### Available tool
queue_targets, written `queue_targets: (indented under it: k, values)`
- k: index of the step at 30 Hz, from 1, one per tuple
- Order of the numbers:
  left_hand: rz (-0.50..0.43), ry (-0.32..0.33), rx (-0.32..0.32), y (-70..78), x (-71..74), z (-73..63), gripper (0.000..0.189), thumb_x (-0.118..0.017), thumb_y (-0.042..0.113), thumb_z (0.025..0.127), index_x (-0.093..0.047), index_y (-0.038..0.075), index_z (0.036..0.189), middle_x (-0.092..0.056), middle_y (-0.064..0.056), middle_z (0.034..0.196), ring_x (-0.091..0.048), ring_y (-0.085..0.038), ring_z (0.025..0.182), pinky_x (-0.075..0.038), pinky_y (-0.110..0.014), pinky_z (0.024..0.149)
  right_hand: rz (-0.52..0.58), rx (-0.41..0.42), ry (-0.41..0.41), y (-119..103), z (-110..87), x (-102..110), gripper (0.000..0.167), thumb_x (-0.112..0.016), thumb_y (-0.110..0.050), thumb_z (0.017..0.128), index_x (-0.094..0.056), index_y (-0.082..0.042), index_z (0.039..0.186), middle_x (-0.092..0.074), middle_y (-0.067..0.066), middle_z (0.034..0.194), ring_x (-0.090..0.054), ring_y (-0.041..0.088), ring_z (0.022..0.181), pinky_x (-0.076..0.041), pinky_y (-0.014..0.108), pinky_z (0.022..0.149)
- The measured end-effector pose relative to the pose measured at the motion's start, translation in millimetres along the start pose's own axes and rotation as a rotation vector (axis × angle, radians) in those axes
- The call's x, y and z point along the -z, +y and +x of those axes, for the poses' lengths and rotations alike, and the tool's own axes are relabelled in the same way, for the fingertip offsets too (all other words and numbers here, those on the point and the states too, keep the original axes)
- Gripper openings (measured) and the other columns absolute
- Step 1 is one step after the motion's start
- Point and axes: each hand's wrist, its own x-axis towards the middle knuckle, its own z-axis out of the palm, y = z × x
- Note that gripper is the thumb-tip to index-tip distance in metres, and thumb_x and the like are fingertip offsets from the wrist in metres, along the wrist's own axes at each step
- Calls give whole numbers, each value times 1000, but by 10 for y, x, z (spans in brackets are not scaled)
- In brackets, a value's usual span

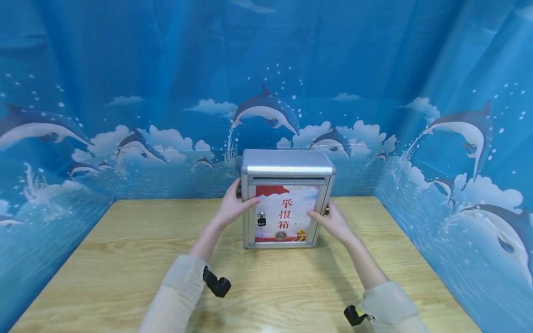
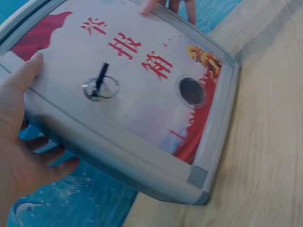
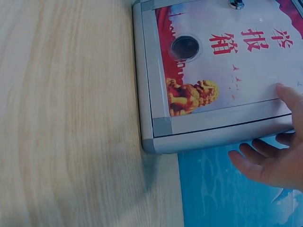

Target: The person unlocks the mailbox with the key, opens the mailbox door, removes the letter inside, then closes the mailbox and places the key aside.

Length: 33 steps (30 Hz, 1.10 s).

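Note:
A silver metal report box (image 1: pixel 288 162) stands upright on the table, its front towards me. That front carries a slot (image 1: pixel 288 181) near the top, a printed panel with red Chinese characters, and a round window (image 3: pixel 184 47) low down. A lock with keys (image 2: pixel 98 87) sits on the panel's left side. My left hand (image 1: pixel 231 206) holds the box's left side, thumb on the front and fingers along the side. On the opposite side, my right hand (image 1: pixel 336 224) holds it likewise, its thumb touching the panel edge.
The box stands towards the back of the wood-grain table (image 1: pixel 145 249). A blue curtain (image 1: pixel 166 60) printed with dolphins and clouds encloses the back and both sides. Black wrist-worn devices (image 1: pixel 217 283) hang at both sleeves.

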Motion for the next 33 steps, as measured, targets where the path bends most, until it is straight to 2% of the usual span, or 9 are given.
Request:
queue_targets:
  k: [3, 7, 14, 17, 20, 24, 26, 29, 33]
  values:
    - [37, 15, -1, 50, 93, -14, 90, -69, 48, 78, -23, 10, 146, -31, -16, 144, -38, -34, 125, -40, -50, 95, -54, 14, 11, 1, -41, 23, 61, -65, -29, 87, -38, 3, 130, -52, 22, 112, -54, 34, 100, -49, 42, 82]
    - [20, 34, -17, 149, 207, -35, 79, -66, 45, 82, -30, 12, 143, -41, -14, 137, -45, -31, 118, -45, -45, 90, -103, 33, 21, 21, -82, 55, 60, -65, -26, 87, -39, 7, 129, -54, 23, 107, -56, 33, 95, -50, 41, 80]
    - [-16, 75, -64, 334, 344, -81, 67, -60, 45, 87, -36, 13, 141, -48, -12, 130, -46, -31, 117, -44, -46, 91, -142, 25, 70, -9, -175, 84, 46, -64, -17, 88, -44, 8, 121, -55, 23, 103, -58, 35, 91, -50, 40, 77]
    - [12, 97, -131, 423, 377, -89, 62, -59, 42, 88, -38, 13, 140, -49, -10, 129, -48, -29, 115, -45, -45, 90, -189, 19, 105, -50, -213, 85, 43, -63, -18, 88, -45, 8, 116, -56, 21, 100, -58, 34, 90, -50, 40, 75]
    - [75, 114, -239, 521, 393, -91, 57, -61, 36, 89, -43, 11, 136, -48, -11, 128, -50, -27, 112, -46, -42, 88, -253, 41, 146, -85, -254, 63, 39, -64, -18, 87, -46, 6, 112, -56, 18, 98, -58, 32, 90, -49, 42, 76]
    - [214, 124, -391, 654, 405, -92, 46, -62, 29, 89, -51, 8, 130, -48, -11, 128, -48, -24, 112, -47, -39, 87, -334, 138, 208, -119, -312, 0, 31, -66, -13, 85, -50, 5, 104, -56, 15, 92, -58, 28, 84, -49, 39, 71]
    - [288, 119, -456, 722, 415, -94, 41, -62, 26, 90, -55, 7, 125, -49, -10, 128, -46, -25, 115, -44, -41, 91, -353, 186, 216, -133, -336, -52, 29, -67, -10, 83, -51, 5, 102, -56, 14, 90, -58, 26, 80, -50, 37, 68]
    - [378, 86, -520, 823, 424, -95, 33, -62, 23, 90, -61, 6, 118, -53, -10, 125, -44, -26, 118, -40, -44, 95, -360, 234, 178, -171, -371, -149, 30, -69, -8, 81, -52, 4, 103, -57, 12, 88, -59, 24, 77, -52, 35, 66]
    - [474, 23, -561, 928, 434, -86, 26, -61, 21, 90, -65, 5, 110, -57, -10, 117, -45, -26, 115, -38, -43, 96, -336, 244, 87, -262, -419, -294, 32, -69, -7, 81, -52, 2, 106, -58, 9, 91, -60, 21, 77, -52, 32, 67]
